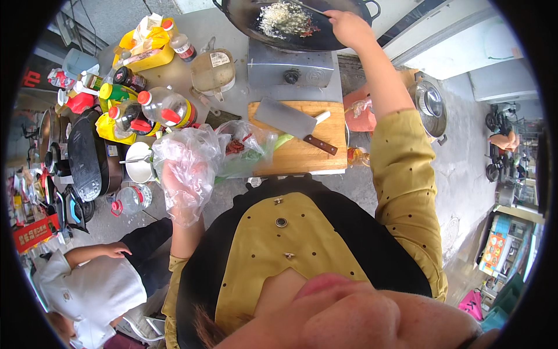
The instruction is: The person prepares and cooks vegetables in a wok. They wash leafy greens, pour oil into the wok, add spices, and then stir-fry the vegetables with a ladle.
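My right hand (pixel 351 29) grips the handle of a metal spatula (pixel 310 7) over a black wok (pixel 244 22). In the wok lies a heap of pale shredded food (pixel 281 21) with dark red pieces at its right side. A steel gas stove (pixel 270 72) with a black knob stands under the wok. My left hand (pixel 183 172) is inside a crumpled clear plastic bag (pixel 185 148), which blurs its fingers. Beside it, another clear bag (pixel 257 135) holds dried red chillies (pixel 235 147). A cleaver (pixel 287 120) rests across a scallion (pixel 285 139) on a wooden cutting board (pixel 305 163).
Sauce bottles (pixel 168 107), a yellow basket (pixel 159 61) and a lidded plastic container (pixel 213 72) crowd the table's left side. A white bowl (pixel 138 163) sits near the bag. Metal pots (pixel 429 104) stand at right. A person in a white shirt (pixel 93 288) is at lower left.
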The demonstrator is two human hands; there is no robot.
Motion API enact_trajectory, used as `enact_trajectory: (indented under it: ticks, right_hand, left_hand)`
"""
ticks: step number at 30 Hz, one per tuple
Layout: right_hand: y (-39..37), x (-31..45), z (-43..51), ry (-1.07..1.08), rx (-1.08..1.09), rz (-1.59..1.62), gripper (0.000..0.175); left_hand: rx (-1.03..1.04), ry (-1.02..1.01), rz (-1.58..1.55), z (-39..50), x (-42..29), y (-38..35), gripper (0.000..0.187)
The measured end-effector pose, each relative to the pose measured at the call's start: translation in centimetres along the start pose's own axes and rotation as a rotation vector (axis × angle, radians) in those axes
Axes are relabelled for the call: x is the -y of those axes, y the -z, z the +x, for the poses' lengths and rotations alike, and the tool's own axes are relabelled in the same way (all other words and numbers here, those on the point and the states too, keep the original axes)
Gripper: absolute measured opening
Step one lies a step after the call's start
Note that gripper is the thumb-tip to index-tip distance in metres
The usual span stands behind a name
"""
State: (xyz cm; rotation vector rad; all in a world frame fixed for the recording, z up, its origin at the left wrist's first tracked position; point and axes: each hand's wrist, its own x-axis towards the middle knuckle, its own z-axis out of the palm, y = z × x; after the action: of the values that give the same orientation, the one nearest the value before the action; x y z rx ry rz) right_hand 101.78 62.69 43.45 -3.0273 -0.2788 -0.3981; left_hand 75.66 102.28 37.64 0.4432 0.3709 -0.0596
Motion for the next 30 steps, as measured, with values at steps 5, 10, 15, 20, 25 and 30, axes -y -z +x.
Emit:
enact_trajectory:
  ticks: [5, 10, 15, 20, 25, 30]
  right_hand:
    - [0.4, -5.1, -0.8, 0.088, 0.243, 0.243, 0.031]
    - [7.2, -8.2, -5.2, 0.145, 0.244, 0.096, 0.03]
    - [13.5, -6.6, -7.8, 0.094, 0.054, -0.157, 0.031]
    - [13.4, -4.3, -8.2, 0.058, 0.14, -0.241, 0.028]
    - [5.7, -2.1, -3.3, -0.1, 0.078, -0.217, 0.03]
    - [1.7, -0.2, 0.1, -0.118, -0.11, -0.114, 0.023]
  left_hand:
    - [0.015, -0.04, -0.046, 0.2, -0.1, 0.8, 0.024]
    - [0.068, -0.015, -0.057, 1.2, -0.4, 1.0, 0.025]
    - [0.119, 0.03, -0.038, 2.3, 0.0, -0.1, 0.02]
    - [0.044, 0.028, -0.024, 2.5, 0.7, -0.8, 0.026]
    - [0.002, 0.019, -0.066, 2.5, 0.8, -0.9, 0.03]
    - [-0.071, 0.053, -0.171, 2.1, 0.9, -0.6, 0.032]
